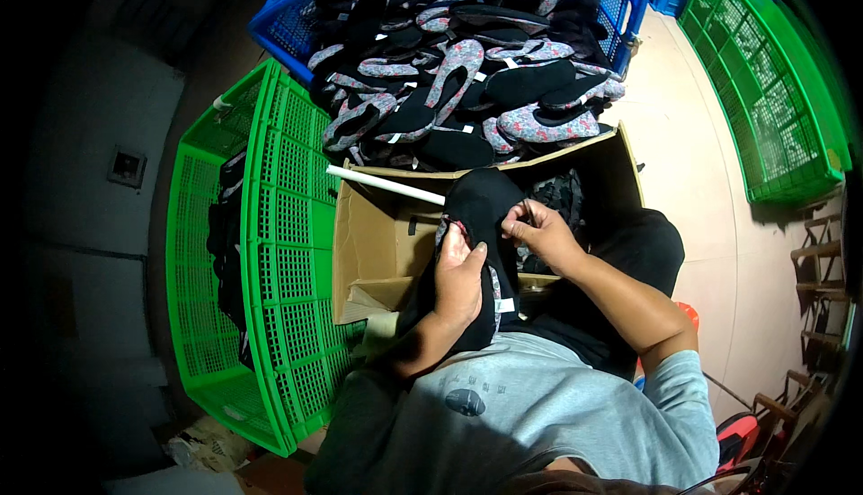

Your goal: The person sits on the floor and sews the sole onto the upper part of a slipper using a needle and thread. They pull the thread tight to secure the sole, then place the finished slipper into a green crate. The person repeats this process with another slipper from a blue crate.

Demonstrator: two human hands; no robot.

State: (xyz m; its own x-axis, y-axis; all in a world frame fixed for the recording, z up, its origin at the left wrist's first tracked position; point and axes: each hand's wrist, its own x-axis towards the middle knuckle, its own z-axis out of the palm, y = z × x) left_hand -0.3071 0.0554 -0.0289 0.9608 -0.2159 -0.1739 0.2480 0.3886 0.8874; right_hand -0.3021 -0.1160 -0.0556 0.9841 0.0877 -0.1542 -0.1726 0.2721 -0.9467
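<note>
- Left hand: gripping a black fabric slipper with a grey-and-red floral lining; thumb lies across it.
- Right hand: fingers bent in at the slipper's right edge; cannot tell whether they pinch cloth.
- Slipper: between both hands, toe pointing away beyond them; small white fabric tag just below and right of left hand.
- Straight white rod: beyond left hand, one end meeting the slipper's outline.
- Open brown cardboard box: left of left hand, extending beyond both.
- Heap of black-and-floral slippers: farther beyond the hands, by blue plastic crate.
- Green plastic mesh crate: well left of left hand.
</note>
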